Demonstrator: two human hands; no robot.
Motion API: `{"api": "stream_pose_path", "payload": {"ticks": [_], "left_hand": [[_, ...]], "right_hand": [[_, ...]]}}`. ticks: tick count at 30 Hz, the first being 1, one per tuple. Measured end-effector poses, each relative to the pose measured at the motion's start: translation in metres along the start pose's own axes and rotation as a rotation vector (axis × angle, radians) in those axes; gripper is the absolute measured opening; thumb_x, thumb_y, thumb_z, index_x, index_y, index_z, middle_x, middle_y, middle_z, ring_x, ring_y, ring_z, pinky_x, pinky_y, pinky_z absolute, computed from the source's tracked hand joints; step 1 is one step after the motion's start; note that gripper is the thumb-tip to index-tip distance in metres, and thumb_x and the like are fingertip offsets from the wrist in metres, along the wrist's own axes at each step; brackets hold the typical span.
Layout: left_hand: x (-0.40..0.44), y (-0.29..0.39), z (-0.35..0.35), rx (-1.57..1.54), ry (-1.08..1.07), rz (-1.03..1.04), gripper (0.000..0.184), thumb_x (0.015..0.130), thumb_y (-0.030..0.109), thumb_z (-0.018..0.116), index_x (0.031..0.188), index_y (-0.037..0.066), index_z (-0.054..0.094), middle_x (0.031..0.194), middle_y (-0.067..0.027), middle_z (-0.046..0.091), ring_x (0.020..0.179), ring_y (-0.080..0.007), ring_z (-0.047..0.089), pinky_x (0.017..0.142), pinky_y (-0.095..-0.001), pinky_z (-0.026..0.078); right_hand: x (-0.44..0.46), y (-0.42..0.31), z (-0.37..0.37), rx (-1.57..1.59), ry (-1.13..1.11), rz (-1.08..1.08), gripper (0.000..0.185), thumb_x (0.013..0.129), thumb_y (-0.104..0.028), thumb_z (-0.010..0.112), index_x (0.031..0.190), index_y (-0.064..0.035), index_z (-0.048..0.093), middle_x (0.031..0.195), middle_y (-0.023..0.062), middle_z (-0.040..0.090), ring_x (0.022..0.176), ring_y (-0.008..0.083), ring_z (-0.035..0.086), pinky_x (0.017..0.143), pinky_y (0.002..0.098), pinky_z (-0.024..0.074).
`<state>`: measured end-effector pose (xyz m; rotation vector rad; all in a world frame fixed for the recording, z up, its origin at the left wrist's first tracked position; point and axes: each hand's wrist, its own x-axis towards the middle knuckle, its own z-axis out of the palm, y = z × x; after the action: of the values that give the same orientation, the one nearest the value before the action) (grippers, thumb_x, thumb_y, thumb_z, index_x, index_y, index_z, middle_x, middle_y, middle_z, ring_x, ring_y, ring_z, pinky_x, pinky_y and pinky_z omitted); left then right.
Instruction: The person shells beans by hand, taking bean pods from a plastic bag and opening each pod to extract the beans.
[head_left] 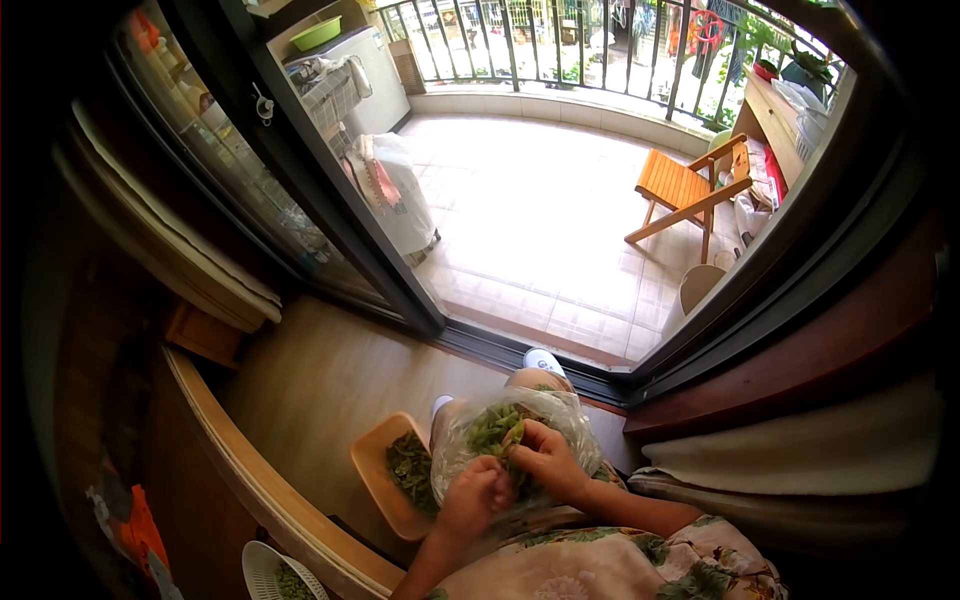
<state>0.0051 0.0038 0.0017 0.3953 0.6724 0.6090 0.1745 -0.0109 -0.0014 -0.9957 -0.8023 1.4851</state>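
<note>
One bright, tiled balcony (540,190) lies well ahead of both hands, beyond an open sliding door (375,225). Out there, ahead and to the right of the right hand, we find a slatted wooden folding chair (675,183). To the left of the left hand runs the curved wooden edge (243,465) of some furniture. Directly beneath both hands, on the lap, sits a clear plastic bag (565,408) full of green pods (490,428). Just left of the left hand, a tan bin (372,462) holds leafy scraps (410,468); farther left and nearer us, a white basket (262,572), cut off by the view, contains small green pieces (291,582).

The right hand (548,460) appears to pinch a pod (516,433) between thumb and fingers. Close beside it, the left hand (478,490) is blurred; we cannot tell whether it grips anything.

We judge that shifting legs could tip the soft bag and spill its contents. A sharp tug could flick the pod away, and anything dropped left of the bag might miss the bin.
</note>
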Motion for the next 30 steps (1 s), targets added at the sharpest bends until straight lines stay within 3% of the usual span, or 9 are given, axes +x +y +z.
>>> {"api": "stream_pose_path", "payload": {"ticks": [10, 17, 20, 22, 24, 25, 28, 29, 30], "left_hand": [[-0.06, 0.058, -0.048, 0.155, 0.269, 0.412, 0.017, 0.093, 0.007, 0.054, 0.109, 0.004, 0.06, 0.083, -0.0033, 0.058, 0.06, -0.0064, 0.044, 0.048, -0.0179, 0.033], [-0.187, 0.126, -0.131, 0.431, 1.05, 1.075, 0.021, 0.097, 0.016, 0.051, 0.114, 0.005, 0.057, 0.081, 0.0004, 0.054, 0.06, -0.0035, 0.04, 0.05, -0.0167, 0.03], [-0.241, 0.132, -0.171, 0.495, 1.333, 1.229, 0.028, 0.097, 0.018, 0.05, 0.119, 0.003, 0.055, 0.077, 0.0019, 0.05, 0.06, -0.0036, 0.037, 0.051, -0.0184, 0.029], [-0.26, 0.126, -0.179, 0.537, 1.518, 1.17, 0.03, 0.096, 0.02, 0.05, 0.12, 0.002, 0.056, 0.079, 0.0009, 0.049, 0.063, -0.0063, 0.039, 0.056, -0.0216, 0.034], [-0.295, 0.121, -0.235, 0.576, 1.617, 1.114, 0.034, 0.098, 0.027, 0.049, 0.122, 0.003, 0.054, 0.08, 0.0021, 0.044, 0.067, -0.0074, 0.038, 0.06, -0.0236, 0.034], [-0.329, 0.121, -0.305, 0.673, 1.629, 1.062, 0.031, 0.096, 0.024, 0.051, 0.118, 0.003, 0.058, 0.084, -0.0002, 0.052, 0.07, -0.0085, 0.044, 0.064, -0.0224, 0.038], [-0.329, 0.1, -0.308, 0.647, 1.675, 0.925, 0.026, 0.093, 0.013, 0.051, 0.115, 0.001, 0.06, 0.089, -0.0043, 0.059, 0.074, -0.0125, 0.052, 0.068, -0.0264, 0.044], [-0.323, 0.093, -0.305, 0.701, 1.699, 0.932, 0.026, 0.091, 0.01, 0.052, 0.113, 0.0, 0.062, 0.105, -0.0089, 0.063, 0.095, -0.021, 0.057, 0.086, -0.0322, 0.046], [-0.327, 0.091, -0.305, 0.924, 1.755, 0.739, 0.027, 0.091, 0.009, 0.052, 0.115, -0.001, 0.061, 0.116, -0.011, 0.061, 0.107, -0.0244, 0.055, 0.095, -0.0335, 0.043]], "right_hand": [[-0.001, 0.001, -0.001, 0.067, -0.023, 0.04, 0.021, 0.088, -0.004, 0.055, 0.108, 0.0004, 0.057, 0.102, 0.0033, 0.06, 0.096, 0.0108, 0.056, 0.087, 0.0259, 0.0453], [-0.003, -0.002, 0.005, 0.051, -0.029, 0.037, 0.012, 0.091, -0.011, 0.056, 0.1, -0.0039, 0.057, 0.097, 0.0005, 0.059, 0.088, 0.0089, 0.054, 0.08, 0.0251, 0.0463], [-0.001, 0.002, 0.005, 0.065, -0.035, 0.036, 0.011, 0.09, -0.011, 0.056, 0.099, -0.004, 0.057, 0.096, 0.0004, 0.059, 0.087, 0.0088, 0.054, 0.079, 0.0248, 0.0462], [-0.002, 0.001, 0.005, 0.076, -0.034, 0.047, 0.012, 0.089, -0.008, 0.056, 0.1, -0.0029, 0.057, 0.096, 0.0014, 0.06, 0.089, 0.0095, 0.055, 0.081, 0.025, 0.0461], [-0.004, -0.003, 0.005, 0.085, -0.034, 0.069, 0.017, 0.086, -0.002, 0.055, 0.103, -0.0006, 0.058, 0.099, 0.0033, 0.061, 0.093, 0.0109, 0.057, 0.084, 0.0255, 0.0461], [-0.004, -0.002, 0.005, 0.081, -0.03, 0.065, 0.017, 0.086, -0.002, 0.055, 0.102, -0.0007, 0.058, 0.099, 0.0034, 0.061, 0.092, 0.0109, 0.057, 0.084, 0.0254, 0.0461], [-0.005, 0.0, 0.003, 0.082, -0.014, 0.051, 0.017, 0.085, -0.002, 0.054, 0.102, -0.0009, 0.058, 0.098, 0.0035, 0.061, 0.091, 0.0109, 0.057, 0.083, 0.0251, 0.0463], [-0.005, 0.0, 0.001, 0.093, -0.01, 0.051, 0.017, 0.085, -0.002, 0.054, 0.101, -0.001, 0.058, 0.097, 0.0035, 0.061, 0.09, 0.0109, 0.057, 0.082, 0.0251, 0.0464], [-0.005, 0.0, 0.002, 0.105, -0.015, 0.06, 0.016, 0.085, -0.002, 0.054, 0.101, -0.0011, 0.058, 0.097, 0.0034, 0.061, 0.089, 0.0108, 0.057, 0.081, 0.025, 0.0465]]}}
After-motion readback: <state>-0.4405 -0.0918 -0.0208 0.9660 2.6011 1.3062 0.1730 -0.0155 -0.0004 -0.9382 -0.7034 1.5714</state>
